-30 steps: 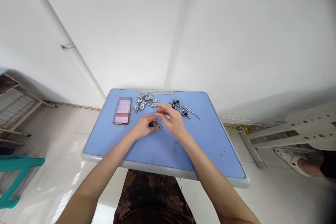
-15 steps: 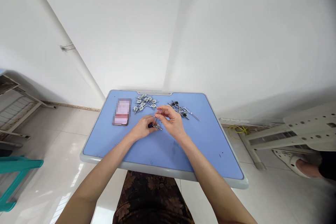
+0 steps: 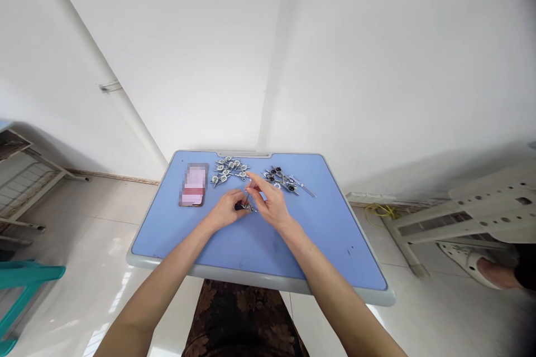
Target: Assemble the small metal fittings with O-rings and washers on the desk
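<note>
In the middle of the blue table, my left hand (image 3: 226, 210) is closed around a small silver metal part (image 3: 250, 208) with a dark piece by the fingers. My right hand (image 3: 272, 203) grips a thin screwdriver (image 3: 247, 198), its shaft slanting down to the metal part. The index finger lies stretched over the handle, while the thumb presses the side. Whether the tip sits in a screw is too small to see. Beyond my hands lies a cluster of similar silver metal parts (image 3: 228, 169). Farther right are more metal parts with black round pieces (image 3: 288, 187).
A phone (image 3: 194, 185) lies at the table's left. A slim clear-handled tool (image 3: 307, 188) rests beside the right cluster. The blue table (image 3: 330, 245) stands against a white wall. A green stool (image 3: 29, 284) is at left; another person's foot in a white clog (image 3: 464, 262) shows at right.
My right index finger has straightened over the screwdriver's handle. The left hand keeps its hold on the metal part. The whole view has shifted slightly.
</note>
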### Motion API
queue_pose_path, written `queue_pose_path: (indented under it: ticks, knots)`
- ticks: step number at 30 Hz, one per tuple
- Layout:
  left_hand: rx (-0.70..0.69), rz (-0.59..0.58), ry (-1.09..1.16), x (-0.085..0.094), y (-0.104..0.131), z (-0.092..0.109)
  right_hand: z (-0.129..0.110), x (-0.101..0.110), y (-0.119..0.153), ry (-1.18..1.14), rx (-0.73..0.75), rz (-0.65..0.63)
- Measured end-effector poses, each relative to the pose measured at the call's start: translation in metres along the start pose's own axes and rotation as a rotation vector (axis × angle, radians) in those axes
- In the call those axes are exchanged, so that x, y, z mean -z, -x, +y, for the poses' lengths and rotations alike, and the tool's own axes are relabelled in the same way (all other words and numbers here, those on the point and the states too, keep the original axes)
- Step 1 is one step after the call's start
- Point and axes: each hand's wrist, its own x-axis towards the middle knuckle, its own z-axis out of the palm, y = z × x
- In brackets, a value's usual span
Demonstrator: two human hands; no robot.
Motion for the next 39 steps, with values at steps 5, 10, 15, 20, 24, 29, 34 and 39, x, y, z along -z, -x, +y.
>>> queue_pose_path:
  ticks: [5, 10, 15, 20, 24, 29, 34, 39]
  knots:
    - [-0.002, 0.002, 0.021, -0.002, 0.001, -0.002, -0.01, 0.0, -0.002, -0.03, 0.023, -0.043]
    - [0.0, 0.007, 0.027, -0.002, 0.002, -0.001, -0.02, -0.006, -0.005, 0.012, 0.013, -0.017]
    - [-0.008, 0.022, 0.001, -0.003, 0.003, -0.001, -0.022, -0.008, -0.003, 0.063, 0.021, 0.018]
    - [-0.013, 0.032, -0.018, -0.006, 0.004, -0.003, -0.026, -0.013, 0.0, 0.103, 0.022, -0.001]
    - [-0.046, 0.03, -0.057, -0.004, 0.004, -0.001, -0.026, -0.011, 0.003, -0.016, -0.001, 0.059]
    - [0.007, -0.02, -0.081, 0.002, 0.002, 0.006, -0.013, 0.012, -0.004, -0.305, -0.232, 0.394]
    - [0.003, -0.028, -0.056, 0.003, 0.002, 0.01, -0.003, 0.03, -0.006, -0.306, -0.269, 0.418]
    - [-0.009, -0.028, -0.045, 0.003, 0.003, 0.008, -0.007, 0.024, 0.002, -0.206, -0.21, 0.19]
